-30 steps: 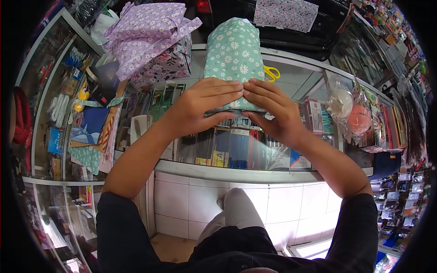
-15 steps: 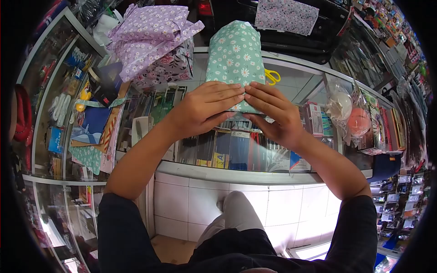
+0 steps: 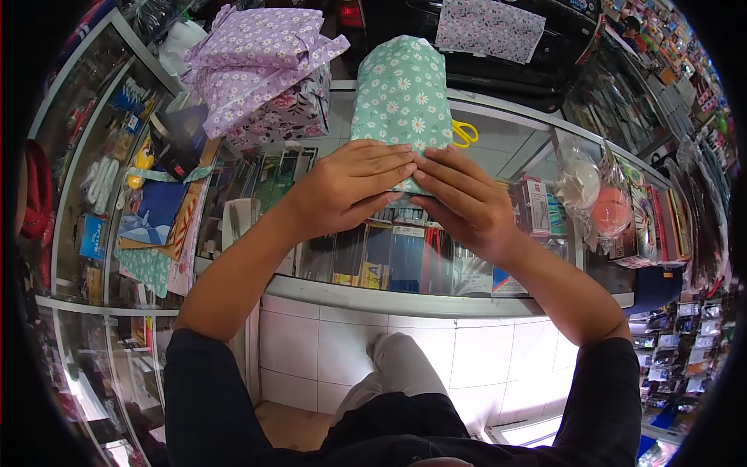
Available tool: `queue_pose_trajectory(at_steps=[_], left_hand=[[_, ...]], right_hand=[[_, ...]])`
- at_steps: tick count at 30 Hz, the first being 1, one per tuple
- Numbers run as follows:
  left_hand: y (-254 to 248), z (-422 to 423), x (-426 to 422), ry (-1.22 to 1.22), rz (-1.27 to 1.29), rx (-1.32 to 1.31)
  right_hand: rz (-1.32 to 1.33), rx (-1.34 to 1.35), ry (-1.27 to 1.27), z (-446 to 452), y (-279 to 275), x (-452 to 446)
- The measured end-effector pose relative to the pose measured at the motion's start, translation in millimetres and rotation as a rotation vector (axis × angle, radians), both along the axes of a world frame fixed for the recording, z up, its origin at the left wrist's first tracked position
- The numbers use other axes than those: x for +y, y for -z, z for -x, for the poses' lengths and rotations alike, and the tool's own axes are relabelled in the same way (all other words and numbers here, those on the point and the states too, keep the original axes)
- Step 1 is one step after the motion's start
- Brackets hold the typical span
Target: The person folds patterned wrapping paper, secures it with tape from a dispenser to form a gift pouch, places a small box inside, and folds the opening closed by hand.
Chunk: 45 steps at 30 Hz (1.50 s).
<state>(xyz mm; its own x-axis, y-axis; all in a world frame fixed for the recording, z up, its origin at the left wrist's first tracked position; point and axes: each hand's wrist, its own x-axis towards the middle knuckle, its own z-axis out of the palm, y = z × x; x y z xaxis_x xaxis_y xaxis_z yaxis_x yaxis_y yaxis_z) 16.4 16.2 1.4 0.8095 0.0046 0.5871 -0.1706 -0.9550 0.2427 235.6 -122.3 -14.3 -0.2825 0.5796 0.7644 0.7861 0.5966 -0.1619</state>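
A package in green daisy-print wrapping paper [image 3: 401,93] lies lengthwise on the glass counter, its near end toward me. My left hand [image 3: 350,183] grips the left side of that end, fingers laid across the top and thumb lower down. From the other side my right hand [image 3: 467,191] holds the same end the same way, and the fingertips of both hands nearly meet in the middle. The folds of paper under my hands are mostly hidden. Yellow-handled scissors [image 3: 464,134] lie just right of the package, their blades out of sight.
Purple floral wrapped parcels [image 3: 257,47] are stacked at the back left. A black printer [image 3: 498,66] with a floral sheet stands behind. Pens and stationery fill the glass counter [image 3: 397,257]. Bagged balls [image 3: 611,206] sit at right, and papers [image 3: 148,222] at left.
My right hand has shifted slightly left along the package's near end. My left hand stays almost in place, and the package has barely moved.
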Motion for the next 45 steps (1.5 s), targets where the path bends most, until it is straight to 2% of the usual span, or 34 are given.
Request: queue_pose_trajectory(at_steps=[9,15,18,20,22,25,26,28,35,37,38,41,42,44,45], left_hand=[[-0.1,-2.8,-4.6,-0.029,-0.040,0.004],[-4.5,1.4,-6.8,-0.014,0.023,-0.019],[-10.6,5.3,-4.1,-0.024,0.063,-0.087],[-11.2,5.6,1.2,-0.091,0.038,-0.244],[-14.7,7.2,1.1,-0.090,0.052,-0.244],[-12.8,4.7,-4.9,-0.195,0.053,-0.013],[-4.8,3.4,-0.4,-0.197,0.046,-0.019],[2.2,-0.1,5.7,-0.080,0.235,0.077],[5.6,5.8,6.8,-0.156,0.224,0.059],[16.6,3.7,14.4,-0.076,0.379,-0.039],[21.9,1.7,17.6,-0.075,0.375,-0.036],[34.9,-10.7,18.6,-0.246,0.858,-0.193],[31.7,-10.2,14.5,-0.245,0.851,-0.184],[24.1,-9.4,6.9,-0.227,1.307,-0.041],[18.7,-13.8,-0.9,-0.301,1.366,-0.138]], right_hand=[[-0.046,-0.014,0.029,5.0,-3.1,-3.1],[-0.014,-0.056,0.040,4.8,-1.8,-5.5],[-0.016,-0.046,0.038,3.3,-1.8,-4.1],[-0.011,-0.004,0.017,1.2,-0.5,-4.0],[-0.014,-0.002,0.010,0.9,-1.1,-4.3],[-0.025,0.002,0.005,2.7,-1.8,-4.1],[-0.033,0.010,0.006,3.3,-1.6,-3.7],[-0.046,0.006,0.007,3.6,-0.9,-2.0],[-0.110,0.003,0.014,2.0,4.8,0.8],[-0.120,-0.010,0.021,2.1,4.5,0.8],[-0.125,-0.020,0.030,2.4,4.5,0.4],[-0.117,-0.007,0.026,1.8,3.9,-0.1],[-0.117,0.003,0.016,2.2,3.7,-0.1],[-0.118,0.006,0.019,2.4,1.8,-0.6],[-0.112,0.004,0.019,2.1,0.5,-1.3]])
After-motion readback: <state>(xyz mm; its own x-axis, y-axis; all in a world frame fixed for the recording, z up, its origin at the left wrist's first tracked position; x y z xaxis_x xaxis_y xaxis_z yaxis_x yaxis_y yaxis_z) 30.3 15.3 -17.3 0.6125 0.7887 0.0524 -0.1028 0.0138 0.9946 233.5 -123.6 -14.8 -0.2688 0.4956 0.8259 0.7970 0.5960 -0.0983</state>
